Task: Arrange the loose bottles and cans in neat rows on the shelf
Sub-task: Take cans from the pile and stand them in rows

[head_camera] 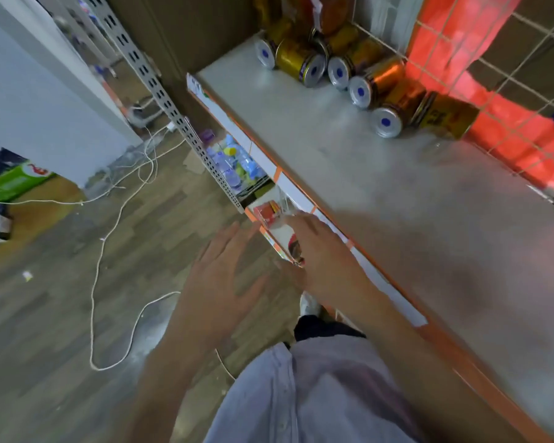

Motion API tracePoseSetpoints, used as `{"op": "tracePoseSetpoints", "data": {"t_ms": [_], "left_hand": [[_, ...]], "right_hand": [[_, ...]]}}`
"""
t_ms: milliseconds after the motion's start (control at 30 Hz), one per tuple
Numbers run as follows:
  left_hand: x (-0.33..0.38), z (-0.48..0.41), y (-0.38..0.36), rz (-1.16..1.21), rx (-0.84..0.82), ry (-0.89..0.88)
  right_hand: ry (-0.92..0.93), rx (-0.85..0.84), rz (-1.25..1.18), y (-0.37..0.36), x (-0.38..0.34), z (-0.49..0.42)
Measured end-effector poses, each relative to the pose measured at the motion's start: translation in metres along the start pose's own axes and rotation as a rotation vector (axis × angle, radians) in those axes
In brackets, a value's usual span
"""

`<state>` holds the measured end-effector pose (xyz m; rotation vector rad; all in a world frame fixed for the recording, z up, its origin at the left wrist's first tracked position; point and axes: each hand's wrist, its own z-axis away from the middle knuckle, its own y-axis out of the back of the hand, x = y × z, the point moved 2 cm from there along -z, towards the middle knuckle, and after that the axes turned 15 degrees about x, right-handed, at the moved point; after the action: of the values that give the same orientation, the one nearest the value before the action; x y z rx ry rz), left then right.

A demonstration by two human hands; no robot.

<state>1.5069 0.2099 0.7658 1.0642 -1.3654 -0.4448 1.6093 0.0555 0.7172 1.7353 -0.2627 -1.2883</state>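
Gold and orange cans (378,81) lie tumbled on their sides at the upper right of the frame, at the back of the grey shelf (365,203). No neat row shows, so nearly all the work looks left. At lower centre the left hand (224,282) is spread open and empty. The right hand (323,260) reaches over a clear box (279,228), and blur hides whether it grips.

Wood-look plank floor (61,298), dusty. Thin white cord (93,282) snaking across it in loose loops, toward tangle of cables (147,148) near white panel (45,107) at left. Small paper scrap (27,275) lying beside cord. Green box (10,183) at left edge, partly cut off. Perforated grey metal upright (160,91) running diagonally. Wire grid (509,75) at upper right, red plastic sheeting (445,43) behind it. View blurred throughout.
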Motion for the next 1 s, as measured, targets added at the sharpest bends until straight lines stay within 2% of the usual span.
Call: {"op": "tracePoseSetpoints", "data": {"t_ms": [100,267,467,600,767,900,1000], "left_hand": [[-0.003,-0.051,-0.001,0.007,0.033,-0.043],[-0.02,-0.103,-0.009,0.052,0.033,0.02],[-0.06,-0.189,-0.019,0.131,0.007,0.008],[-0.081,-0.274,-0.015,0.159,-0.073,-0.032],[-0.097,-0.385,-0.02,0.168,-0.237,-0.106],[-0.091,-0.462,-0.047,0.152,-0.338,-0.219],[-0.082,-0.503,-0.071,0.089,-0.304,-0.228]], "right_hand": [[-0.008,0.055,0.029,0.01,0.008,-0.043],[-0.018,0.069,0.067,0.014,0.013,-0.098],[-0.117,0.137,0.098,0.01,0.019,-0.18],[-0.228,0.279,0.123,0.022,0.021,-0.246],[-0.29,0.579,0.156,0.036,0.018,-0.327],[-0.403,0.59,0.278,0.02,0.027,-0.349],[-0.55,0.574,0.377,0.019,0.022,-0.347]]}}
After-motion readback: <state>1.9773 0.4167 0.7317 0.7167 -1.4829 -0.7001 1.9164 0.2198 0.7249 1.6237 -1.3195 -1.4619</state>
